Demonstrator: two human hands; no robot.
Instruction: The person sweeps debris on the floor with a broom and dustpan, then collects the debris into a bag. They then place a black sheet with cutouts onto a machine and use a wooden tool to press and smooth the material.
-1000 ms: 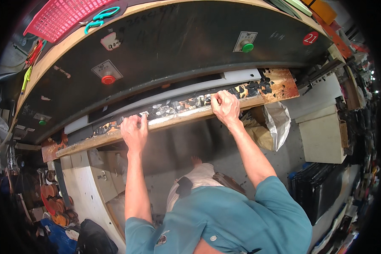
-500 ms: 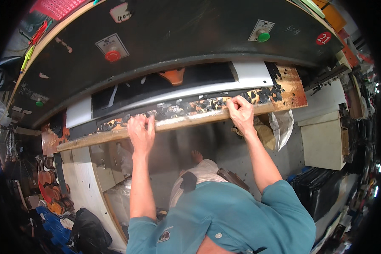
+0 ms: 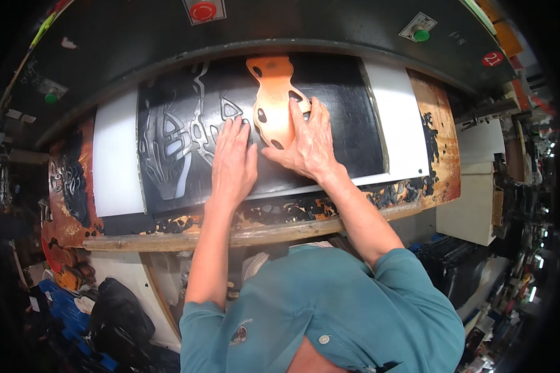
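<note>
Cluttered workshop, worn wooden table (image 3: 429,118) under a dark press | black sheet (image 3: 330,99) lying on white board (image 3: 115,161) | left hand (image 3: 233,163) pressing flat, fingers spread, steadying it | right hand (image 3: 306,144) pinning orange cutting die (image 3: 272,102) flat, gripping nothing.

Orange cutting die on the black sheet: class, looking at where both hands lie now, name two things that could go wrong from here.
1. Both hands lie flat under the dark press head: the left hand on the black sheet, the right hand against the orange die. A stroke now could crush them.
2. Cut-out holes lie just left of the die. Placed too near them, it might overlap one and spoil the piece.
</note>
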